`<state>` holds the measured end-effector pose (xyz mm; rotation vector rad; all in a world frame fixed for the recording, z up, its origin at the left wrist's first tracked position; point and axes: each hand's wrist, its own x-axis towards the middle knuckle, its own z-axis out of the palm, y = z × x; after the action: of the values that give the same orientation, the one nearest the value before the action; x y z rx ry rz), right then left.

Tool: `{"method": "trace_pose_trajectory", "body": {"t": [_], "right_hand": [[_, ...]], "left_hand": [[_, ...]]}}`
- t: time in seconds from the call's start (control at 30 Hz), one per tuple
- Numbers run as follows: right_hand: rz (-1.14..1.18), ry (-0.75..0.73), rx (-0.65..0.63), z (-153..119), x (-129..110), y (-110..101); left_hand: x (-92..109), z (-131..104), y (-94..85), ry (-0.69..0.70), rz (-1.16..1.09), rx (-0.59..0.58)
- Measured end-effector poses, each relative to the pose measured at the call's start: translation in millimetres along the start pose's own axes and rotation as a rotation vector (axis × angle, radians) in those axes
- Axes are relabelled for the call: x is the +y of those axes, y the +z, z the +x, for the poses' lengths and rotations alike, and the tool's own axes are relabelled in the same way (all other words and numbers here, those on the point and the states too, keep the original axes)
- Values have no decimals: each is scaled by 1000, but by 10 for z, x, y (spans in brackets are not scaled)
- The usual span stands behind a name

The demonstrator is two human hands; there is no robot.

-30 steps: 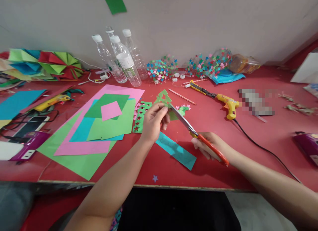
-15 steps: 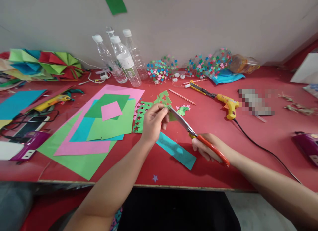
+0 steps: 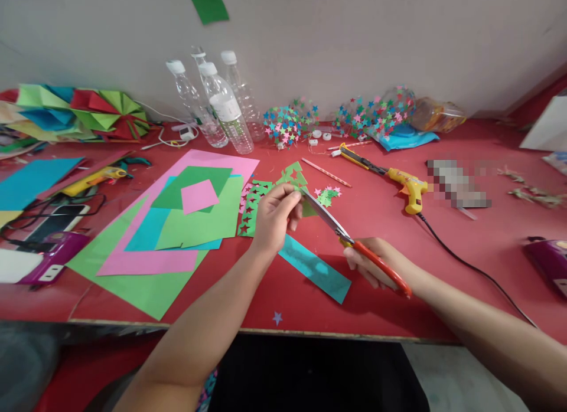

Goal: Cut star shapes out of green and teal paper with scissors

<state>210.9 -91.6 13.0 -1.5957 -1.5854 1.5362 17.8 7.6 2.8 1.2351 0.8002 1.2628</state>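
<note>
left hand [image 3: 275, 214] pinches a bit of green paper [image 3: 298, 191], right hand [image 3: 372, 263] gripping the red-handled scissors [image 3: 343, 235], tips right beside it!

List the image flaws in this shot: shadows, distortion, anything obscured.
Head view: wide-angle stretch, seemingly tilting the plastic bottles; head view: shadow patches across the blue paper strip; head view: pixelation masking most of a flat object beyond the yellow glue gun; head view: scissors tips too soft to separate clearly.
</note>
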Motion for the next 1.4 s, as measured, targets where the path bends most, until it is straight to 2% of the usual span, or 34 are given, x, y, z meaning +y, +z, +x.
{"method": "trace_pose_trajectory", "body": {"t": [0.43, 0.87, 0.93, 1.03, 1.1, 1.4], "right_hand": [[-20, 70, 37, 9, -23, 2], [-84, 18, -21, 0, -61, -40], [-70, -5, -44, -7, -48, -45], [-41, -56, -70, -15, -6, -50], [-25, -92, -84, -16, 20, -55], [-2, -134, -126, -18, 42, -71]], "left_hand": [[2, 6, -18, -7, 1, 0], [-24, 12, -48, 53, 99, 33], [-29, 2, -48, 131, 163, 55], [-28, 3, -52, 337, 294, 129], [-26, 11, -54, 411, 344, 146], [-13, 14, -42, 234, 191, -14]]}}
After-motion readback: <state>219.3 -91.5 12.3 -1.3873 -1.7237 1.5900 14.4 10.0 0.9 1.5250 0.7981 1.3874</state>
